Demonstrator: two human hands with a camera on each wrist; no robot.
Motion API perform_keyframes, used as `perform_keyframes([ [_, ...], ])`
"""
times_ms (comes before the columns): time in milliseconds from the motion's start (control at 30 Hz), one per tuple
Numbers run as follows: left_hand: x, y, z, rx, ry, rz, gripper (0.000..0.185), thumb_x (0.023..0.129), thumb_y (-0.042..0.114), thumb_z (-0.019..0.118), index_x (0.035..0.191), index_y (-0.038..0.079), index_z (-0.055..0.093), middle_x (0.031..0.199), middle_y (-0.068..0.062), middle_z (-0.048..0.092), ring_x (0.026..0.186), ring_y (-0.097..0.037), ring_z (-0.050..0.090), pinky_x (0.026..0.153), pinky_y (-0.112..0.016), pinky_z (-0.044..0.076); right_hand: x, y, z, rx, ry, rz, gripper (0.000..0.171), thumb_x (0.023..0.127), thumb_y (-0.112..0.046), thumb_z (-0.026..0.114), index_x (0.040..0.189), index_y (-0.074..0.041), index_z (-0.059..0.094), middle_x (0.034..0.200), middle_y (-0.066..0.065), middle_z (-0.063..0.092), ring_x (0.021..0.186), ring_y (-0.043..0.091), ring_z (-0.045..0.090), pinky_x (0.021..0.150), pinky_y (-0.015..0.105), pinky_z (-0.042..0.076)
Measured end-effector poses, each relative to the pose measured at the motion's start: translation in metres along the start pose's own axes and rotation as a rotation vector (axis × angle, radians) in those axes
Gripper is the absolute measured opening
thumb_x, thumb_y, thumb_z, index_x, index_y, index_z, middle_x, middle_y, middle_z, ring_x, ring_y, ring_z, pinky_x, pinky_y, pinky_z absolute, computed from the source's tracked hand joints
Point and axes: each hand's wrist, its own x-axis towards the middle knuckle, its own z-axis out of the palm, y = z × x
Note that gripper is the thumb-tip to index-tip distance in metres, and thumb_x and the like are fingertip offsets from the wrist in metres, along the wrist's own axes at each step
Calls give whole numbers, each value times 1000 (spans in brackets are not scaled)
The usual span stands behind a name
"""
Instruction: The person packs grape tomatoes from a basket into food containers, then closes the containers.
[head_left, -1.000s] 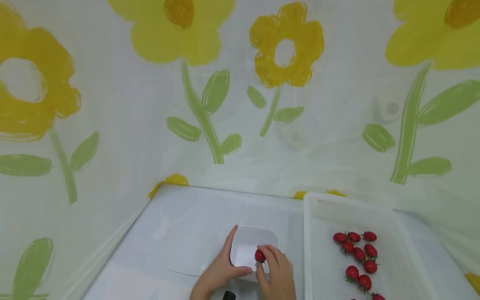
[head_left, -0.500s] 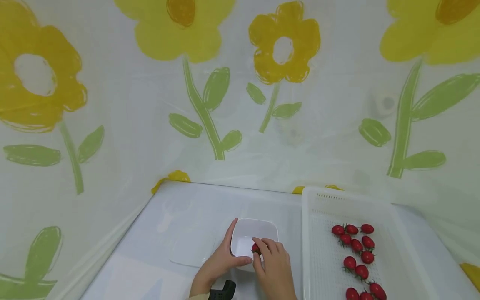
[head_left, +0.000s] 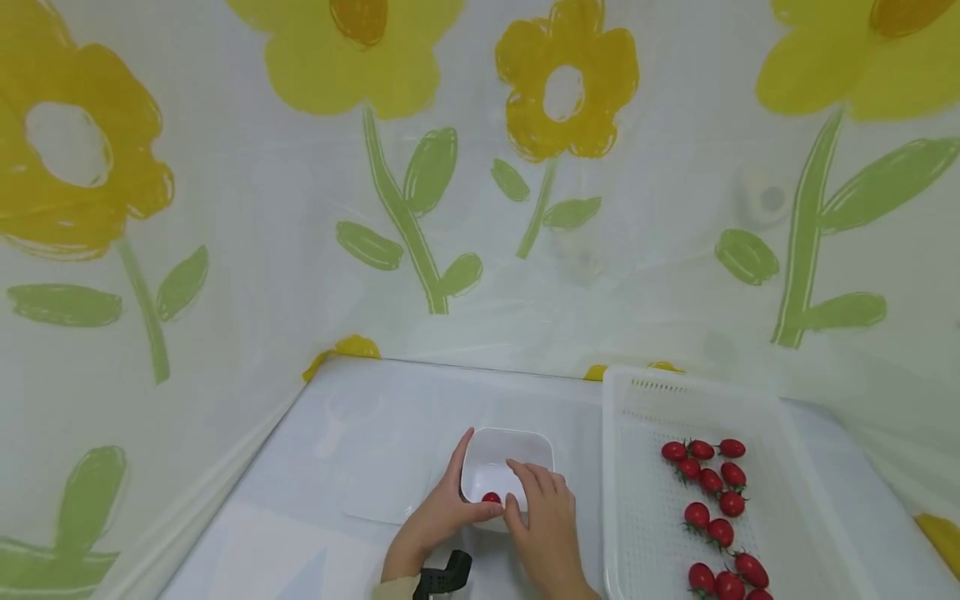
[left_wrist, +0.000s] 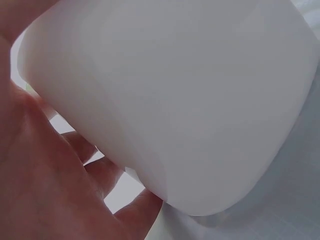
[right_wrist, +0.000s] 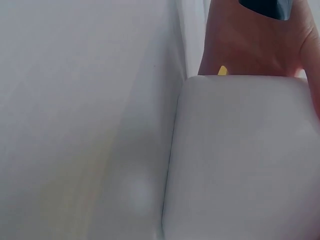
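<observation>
A square white plastic container [head_left: 483,473] stands tilted toward the person on the table. My left hand [head_left: 438,510] grips it, fingers along the left side and thumb over the near rim. In the left wrist view the container's smooth outer wall [left_wrist: 190,100] fills most of the picture, fingers curled behind its edge. One red cherry tomato [head_left: 491,497] lies inside, partly hidden by the left thumb. My right hand [head_left: 547,515] hovers over the near right rim, fingers loosely bent and holding nothing. The right wrist view shows the container's wall [right_wrist: 240,160] close up.
A white perforated basket [head_left: 611,500] stands on the right with several cherry tomatoes [head_left: 711,481] in it. A thin transparent sheet-like piece [head_left: 375,512] lies left of the container. A flower-printed curtain [head_left: 285,250] hangs behind the white table [head_left: 352,417].
The right hand has lowered a cherry tomato into the container and let go of it; its fingers have spread. The left hand still holds the container. The head view has tilted slightly.
</observation>
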Motion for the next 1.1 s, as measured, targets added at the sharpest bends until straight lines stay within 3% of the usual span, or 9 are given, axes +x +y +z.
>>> perform_keyframes([
  [233, -3, -2, 2, -45, -16, -25, 103, 73, 20, 73, 142, 33, -2, 135, -6, 30, 109, -29, 42, 80, -34, 44, -3, 1, -1, 10, -12, 1, 36, 78, -20, 60, 114, -20, 58, 105, -6, 53, 93, 12, 42, 76, 42, 36],
  [367, 1, 1, 2, -54, -18, -4, 103, 73, 21, 73, 142, 32, -3, 137, -5, 28, 111, -30, 41, 81, -33, 45, 0, 0, -3, 19, -7, -1, 36, 79, -21, 60, 114, -21, 58, 106, -5, 53, 93, 12, 42, 77, 40, 36],
  [700, 3, -2, -4, 31, 2, -10, 100, 73, 26, 73, 140, 40, 0, 137, -3, 28, 113, -28, 37, 83, -33, 42, 2, 2, 3, 41, -4, -17, 33, 82, -22, 59, 114, -20, 58, 108, -4, 53, 95, 13, 41, 78, 41, 35],
  [867, -2, -5, -5, 10, -2, -55, 100, 74, 23, 72, 140, 38, 0, 138, -5, 26, 113, -27, 38, 82, -32, 42, -5, 3, 10, 31, -8, -22, 31, 81, -22, 61, 112, -21, 59, 106, -6, 53, 94, 12, 41, 76, 41, 36],
  [1100, 2, -4, 0, 1, 3, -66, 99, 74, 27, 73, 139, 43, 0, 139, -1, 24, 114, -24, 37, 85, -32, 40, -2, 6, 4, 45, 28, -43, 28, 82, -20, 61, 110, -20, 60, 105, -6, 52, 94, 12, 41, 77, 41, 35],
])
